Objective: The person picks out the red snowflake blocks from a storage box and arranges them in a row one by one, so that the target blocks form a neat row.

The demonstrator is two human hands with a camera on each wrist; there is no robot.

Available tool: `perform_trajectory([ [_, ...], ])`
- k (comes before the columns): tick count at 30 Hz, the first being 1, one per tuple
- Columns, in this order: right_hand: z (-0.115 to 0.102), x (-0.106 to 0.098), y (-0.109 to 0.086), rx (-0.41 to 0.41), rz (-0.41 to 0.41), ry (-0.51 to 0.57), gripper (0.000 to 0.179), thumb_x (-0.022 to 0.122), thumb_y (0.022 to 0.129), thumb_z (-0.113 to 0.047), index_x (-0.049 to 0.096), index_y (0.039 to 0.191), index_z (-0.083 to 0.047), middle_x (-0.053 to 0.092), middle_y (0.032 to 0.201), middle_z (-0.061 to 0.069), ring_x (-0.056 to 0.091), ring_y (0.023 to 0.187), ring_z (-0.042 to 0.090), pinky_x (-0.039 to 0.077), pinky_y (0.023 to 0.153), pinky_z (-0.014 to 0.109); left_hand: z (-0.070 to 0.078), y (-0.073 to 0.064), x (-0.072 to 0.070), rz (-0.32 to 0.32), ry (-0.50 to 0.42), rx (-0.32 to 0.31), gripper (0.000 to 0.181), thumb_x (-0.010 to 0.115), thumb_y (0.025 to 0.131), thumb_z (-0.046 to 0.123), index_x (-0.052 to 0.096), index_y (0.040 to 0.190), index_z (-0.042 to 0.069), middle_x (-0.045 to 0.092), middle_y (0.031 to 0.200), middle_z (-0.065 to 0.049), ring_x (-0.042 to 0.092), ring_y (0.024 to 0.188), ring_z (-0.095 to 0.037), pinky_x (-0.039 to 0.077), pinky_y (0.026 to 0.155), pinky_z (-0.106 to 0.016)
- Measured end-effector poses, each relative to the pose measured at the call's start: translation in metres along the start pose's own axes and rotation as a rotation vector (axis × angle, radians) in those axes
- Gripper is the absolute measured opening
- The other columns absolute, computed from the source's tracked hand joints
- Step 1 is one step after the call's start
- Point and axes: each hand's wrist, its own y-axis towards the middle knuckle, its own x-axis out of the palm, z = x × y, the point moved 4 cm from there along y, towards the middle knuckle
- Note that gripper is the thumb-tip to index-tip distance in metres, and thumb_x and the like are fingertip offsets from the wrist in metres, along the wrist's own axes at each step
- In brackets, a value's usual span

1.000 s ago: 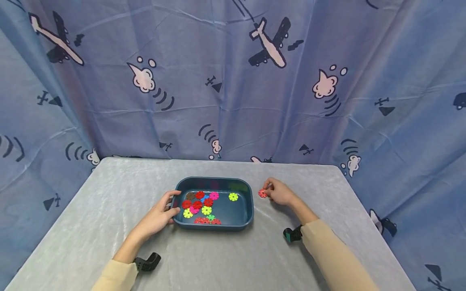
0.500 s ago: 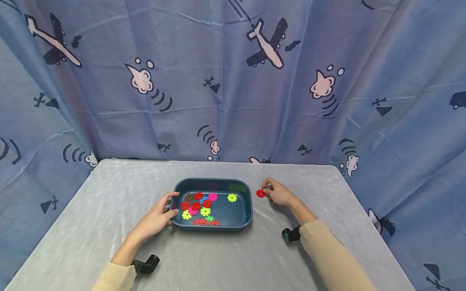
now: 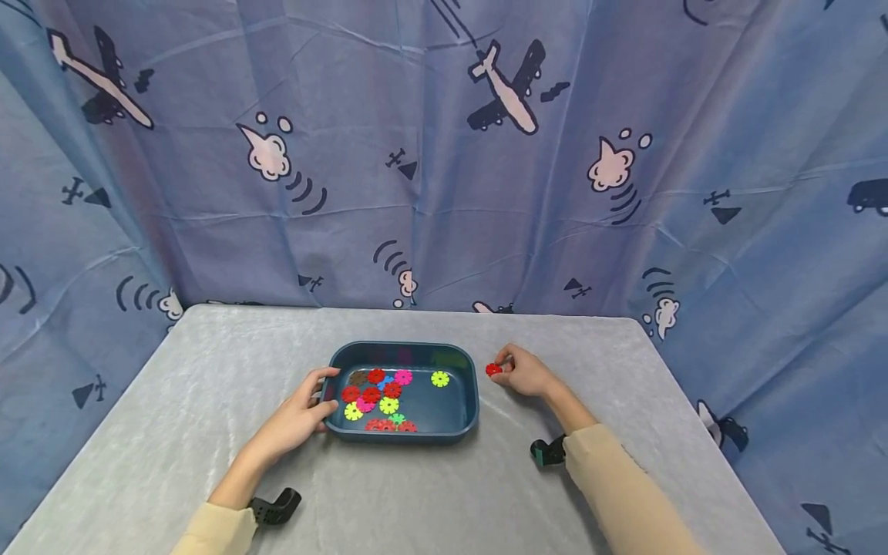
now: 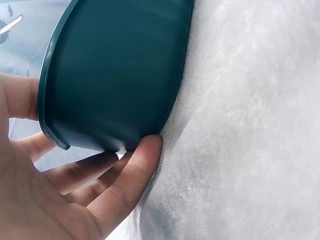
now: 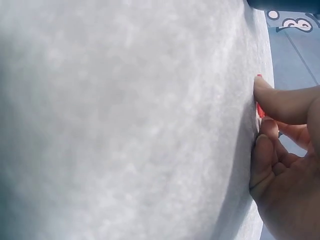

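Observation:
My left hand (image 3: 300, 412) grips the left end of a dark teal plastic tray (image 3: 433, 437). In the left wrist view, fingers (image 4: 135, 177) touch the outer wall of the tray (image 4: 120, 75), and others reach its rim. Several notched, flower-shaped plastic discs lie in the tray, among them a yellow disc (image 3: 440, 378), a pink disc (image 3: 403, 377) and a brown disc (image 3: 357, 378). To the right of the tray, my right hand (image 3: 529, 375) pinches a red notched disc (image 3: 493, 369) just at the tabletop. The right wrist view shows only slivers of this red disc (image 5: 260, 111) between thumb and fingers.
A pale grey cloth covers the table (image 3: 388, 501). Behind and at both sides hangs a blue curtain (image 3: 444, 177) with airplane prints. Each wrist bears a black camera mount, on the left (image 3: 276, 507) and on the right (image 3: 548, 452).
My right thumb and fingers have closed further round the red disc, and less of it shows. The left hand keeps its place on the tray. The head view has shifted slightly.

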Motion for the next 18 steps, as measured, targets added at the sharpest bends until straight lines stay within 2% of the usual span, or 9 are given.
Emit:
perform_trajectory([
  [8,0.0009,0.0048,-0.0051,-0.002,0.008,0.024,0.024,0.072,0.091,-0.004,0.059,0.111,0.0,0.051,0.08,0.006,0.047,0.07,0.019,0.038,0.066,0.032,-0.0012,-0.0032,0.0007,-0.01,-0.004,-0.001,0.054,0.056,0.102,0.015,0.037,0.152,0.016,0.035,0.153,-0.026,0.06,0.107,-0.029,0.054,0.075,-0.036],
  [18,-0.0011,0.0035,-0.0072,0.015,0.027,0.052,0.028,0.068,0.096,-0.011,0.058,0.121,-0.002,0.054,0.081,0.008,0.048,0.068,0.018,0.039,0.063,0.031,-0.0005,-0.0014,0.0003,-0.01,0.008,0.013,0.054,0.055,0.103,0.016,0.035,0.153,0.016,0.033,0.154,-0.026,0.057,0.116,-0.033,0.055,0.077,-0.036],
])
